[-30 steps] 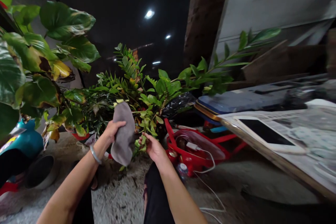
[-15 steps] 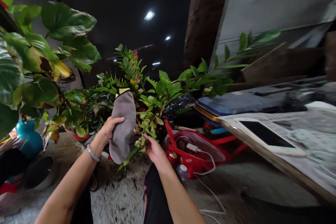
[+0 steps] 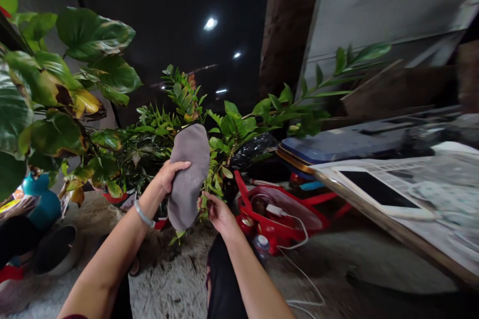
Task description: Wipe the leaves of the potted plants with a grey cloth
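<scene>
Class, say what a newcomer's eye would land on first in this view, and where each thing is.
Probably the grey sole-shaped piece, held up in the left hand near the middle, against green plants. Next, the big glossy leaves at the upper left, one patched bright yellow, and the red bag right of the right hand, with a white cable trailing out.

Red bag [image 3: 314, 214] on the floor, white tablet [image 3: 385, 192] on a table, teal vase [image 3: 44, 204] at left.
</scene>
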The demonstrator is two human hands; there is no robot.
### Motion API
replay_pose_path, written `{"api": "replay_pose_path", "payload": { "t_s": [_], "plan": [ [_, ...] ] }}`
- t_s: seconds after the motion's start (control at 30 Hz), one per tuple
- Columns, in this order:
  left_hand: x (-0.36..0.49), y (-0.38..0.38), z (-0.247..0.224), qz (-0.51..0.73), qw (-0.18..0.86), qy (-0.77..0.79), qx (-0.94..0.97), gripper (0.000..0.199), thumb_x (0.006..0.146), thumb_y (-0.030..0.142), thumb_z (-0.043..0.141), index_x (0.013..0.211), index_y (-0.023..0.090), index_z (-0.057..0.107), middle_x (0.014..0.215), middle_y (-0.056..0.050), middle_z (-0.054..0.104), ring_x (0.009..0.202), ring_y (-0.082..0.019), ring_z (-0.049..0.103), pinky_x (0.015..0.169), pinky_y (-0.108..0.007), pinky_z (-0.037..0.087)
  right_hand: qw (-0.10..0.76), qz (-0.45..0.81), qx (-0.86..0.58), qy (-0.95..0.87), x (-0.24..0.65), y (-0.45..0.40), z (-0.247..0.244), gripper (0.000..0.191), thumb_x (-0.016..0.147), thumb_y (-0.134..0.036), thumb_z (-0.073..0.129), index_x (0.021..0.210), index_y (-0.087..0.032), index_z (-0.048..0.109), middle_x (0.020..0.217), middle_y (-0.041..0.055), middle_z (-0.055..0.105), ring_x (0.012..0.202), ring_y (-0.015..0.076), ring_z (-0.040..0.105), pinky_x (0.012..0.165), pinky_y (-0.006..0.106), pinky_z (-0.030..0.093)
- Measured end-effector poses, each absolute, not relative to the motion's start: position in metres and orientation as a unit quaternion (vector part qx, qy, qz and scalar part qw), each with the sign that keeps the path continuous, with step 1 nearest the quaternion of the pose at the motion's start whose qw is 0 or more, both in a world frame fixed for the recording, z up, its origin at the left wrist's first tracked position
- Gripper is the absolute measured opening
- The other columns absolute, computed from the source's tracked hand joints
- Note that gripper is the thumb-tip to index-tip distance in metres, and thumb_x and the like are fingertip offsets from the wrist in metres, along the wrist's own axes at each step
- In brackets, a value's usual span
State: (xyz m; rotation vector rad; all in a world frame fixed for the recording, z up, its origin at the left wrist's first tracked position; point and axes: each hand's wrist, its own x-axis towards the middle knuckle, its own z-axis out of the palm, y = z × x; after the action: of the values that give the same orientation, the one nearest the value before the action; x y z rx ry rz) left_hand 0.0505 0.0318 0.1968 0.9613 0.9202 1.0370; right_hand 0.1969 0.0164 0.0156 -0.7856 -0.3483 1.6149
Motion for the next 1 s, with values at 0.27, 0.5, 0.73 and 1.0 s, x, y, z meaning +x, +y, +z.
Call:
{"api": "replay_pose_path", "payload": {
  "t_s": [0.27, 0.5, 0.73, 1.0],
  "plan": [
    [0.033, 0.001, 0.143, 0.309, 0.676, 0.495, 0.450, 0.040, 0.052, 0.018, 0.079, 0.091, 0.011, 0.074, 0.079, -0.007, 0.075, 0.070, -0.024, 0.067, 0.072, -0.036, 0.054, 0.617, 0.685, -0.350, -0.165, 0.206, 0.014, 0.008, 0.011, 0.066, -0.030, 0.075, 0.070, -0.023, 0.067, 0.053, -0.0005, 0.068, 0.061, 0.0218, 0.070, 0.053, 0.029, 0.051],
    [0.054, 0.034, 0.206, 0.480, 0.664, 0.399, 0.411, 0.038, 0.058, 0.023, 0.078, 0.094, 0.013, 0.073, 0.079, -0.006, 0.075, 0.070, -0.021, 0.067, 0.074, -0.035, 0.055, 0.612, 0.684, -0.362, -0.163, 0.213, 0.011, 0.012, 0.019, 0.063, -0.032, 0.077, 0.073, -0.021, 0.066, 0.059, 0.0015, 0.071, 0.054, 0.0205, 0.067, 0.049, 0.030, 0.050],
    [0.080, 0.018, 0.153, 0.332, 0.640, 0.493, 0.487, 0.030, 0.052, 0.013, 0.080, 0.082, 0.010, 0.075, 0.066, -0.005, 0.072, 0.063, -0.022, 0.064, 0.065, -0.035, 0.052, 0.603, 0.678, -0.385, -0.169, 0.206, 0.013, 0.005, 0.017, 0.065, -0.039, 0.069, 0.071, -0.024, 0.064, 0.064, 0.0044, 0.073, 0.080, 0.0276, 0.073, 0.068, 0.036, 0.056],
    [0.038, 0.001, 0.181, 0.383, 0.668, 0.436, 0.466, 0.035, 0.052, 0.023, 0.082, 0.085, 0.013, 0.074, 0.075, -0.007, 0.073, 0.070, -0.024, 0.065, 0.073, -0.036, 0.052, 0.598, 0.682, -0.382, -0.176, 0.212, 0.017, 0.003, 0.019, 0.061, -0.034, 0.076, 0.072, -0.023, 0.065, 0.060, 0.0014, 0.071, 0.059, 0.0217, 0.069, 0.054, 0.031, 0.052]
  ]
}}
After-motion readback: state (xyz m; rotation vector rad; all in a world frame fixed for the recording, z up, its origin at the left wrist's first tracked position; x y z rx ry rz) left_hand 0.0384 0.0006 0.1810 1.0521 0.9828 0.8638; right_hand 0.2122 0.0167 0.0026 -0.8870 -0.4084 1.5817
